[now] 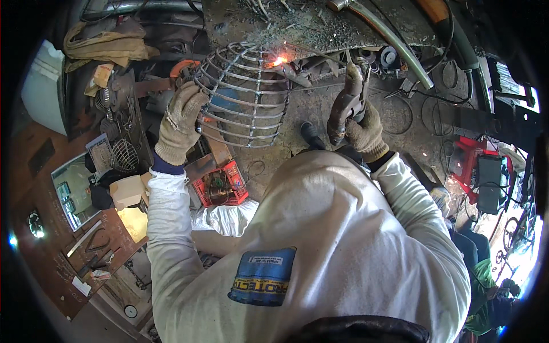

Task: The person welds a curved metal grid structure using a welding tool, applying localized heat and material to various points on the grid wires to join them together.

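Note:
A round-ended cage of curved metal rods [251, 103] stands against the front edge of the metal workbench [337, 28]. My left hand [182, 117], in a knitted work glove, closes on the cage's left rim. In my gloved right hand [367, 132] is a welding electrode holder [349, 103], gripped by its dark handle. From its jaws a thin welding rod [314, 51] runs left to the cage's upper right. Where the rod's tip meets the cage, an orange glow [279, 60] and sparks show; the glare hides the exact contact.
An angled metal bar [394, 43] and an orange-and-black tool [449, 26] lie on the bench. Below it at left sits a red crate [220, 186] of parts. Cables [400, 114] loop across the floor. A red-and-black machine [486, 171] stands right, near a person in green [483, 286].

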`<state>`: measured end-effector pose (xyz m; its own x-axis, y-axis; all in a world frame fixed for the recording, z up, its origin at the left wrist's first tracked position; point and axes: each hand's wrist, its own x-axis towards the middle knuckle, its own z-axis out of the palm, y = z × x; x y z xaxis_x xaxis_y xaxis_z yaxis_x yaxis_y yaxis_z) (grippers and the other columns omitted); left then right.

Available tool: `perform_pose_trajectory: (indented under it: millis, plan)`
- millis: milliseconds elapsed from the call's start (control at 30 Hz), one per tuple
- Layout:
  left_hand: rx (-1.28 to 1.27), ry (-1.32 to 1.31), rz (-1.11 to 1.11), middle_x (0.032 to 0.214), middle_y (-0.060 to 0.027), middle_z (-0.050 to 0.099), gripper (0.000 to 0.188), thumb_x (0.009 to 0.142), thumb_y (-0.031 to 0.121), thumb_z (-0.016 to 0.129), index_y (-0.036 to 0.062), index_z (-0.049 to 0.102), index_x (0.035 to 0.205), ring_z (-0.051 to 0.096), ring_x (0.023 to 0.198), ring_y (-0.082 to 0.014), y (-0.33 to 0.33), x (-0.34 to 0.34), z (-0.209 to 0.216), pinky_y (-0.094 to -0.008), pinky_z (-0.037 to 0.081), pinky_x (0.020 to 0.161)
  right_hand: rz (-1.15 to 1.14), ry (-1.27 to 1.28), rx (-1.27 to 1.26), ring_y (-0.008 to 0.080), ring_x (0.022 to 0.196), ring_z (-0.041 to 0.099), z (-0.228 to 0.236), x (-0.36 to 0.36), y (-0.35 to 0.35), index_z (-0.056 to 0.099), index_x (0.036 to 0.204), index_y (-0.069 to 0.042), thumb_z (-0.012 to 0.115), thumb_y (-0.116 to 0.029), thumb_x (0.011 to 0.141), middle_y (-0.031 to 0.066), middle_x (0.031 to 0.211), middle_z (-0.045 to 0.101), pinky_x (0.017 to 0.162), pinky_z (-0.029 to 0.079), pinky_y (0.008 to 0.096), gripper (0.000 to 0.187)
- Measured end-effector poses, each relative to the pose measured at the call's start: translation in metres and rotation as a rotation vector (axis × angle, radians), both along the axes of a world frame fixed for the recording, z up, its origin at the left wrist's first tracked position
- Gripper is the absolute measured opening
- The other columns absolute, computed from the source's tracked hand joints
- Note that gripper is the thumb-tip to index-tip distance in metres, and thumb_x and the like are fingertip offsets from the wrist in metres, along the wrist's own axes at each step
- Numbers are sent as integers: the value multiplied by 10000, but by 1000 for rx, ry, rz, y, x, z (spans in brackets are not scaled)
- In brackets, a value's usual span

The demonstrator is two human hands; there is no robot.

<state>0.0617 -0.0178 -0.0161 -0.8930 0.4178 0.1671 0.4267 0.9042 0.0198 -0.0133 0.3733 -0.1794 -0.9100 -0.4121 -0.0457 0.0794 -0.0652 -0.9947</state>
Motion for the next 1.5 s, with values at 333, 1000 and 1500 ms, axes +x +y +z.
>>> perform_pose_trajectory:
  millis: [333,1000,1500]
  plan:
    - [-39,-7,45,1263,-114,532,564,702,-58,640,130,559,1228,532,1214,-345,6,-2,5,-444,484,998,43,34,110,252,878,679,4,5,-8,612,1129,-11,702,-217,745,150,957,691,795,518,349,445]
    - [-30,-18,47,1269,-121,538,555,710,-54,636,125,564,1231,536,1212,-346,6,-2,6,-442,473,1000,68,0,113,218,870,678,11,4,-16,628,1085,-17,701,-217,756,125,931,701,791,520,336,392]
    - [-90,-9,80,1281,-110,553,632,680,-34,655,126,547,1281,549,1186,-321,3,2,6,-397,511,935,139,-266,-109,181,729,612,-4,5,-21,572,964,-16,555,-32,801,94,836,618,661,519,332,165]
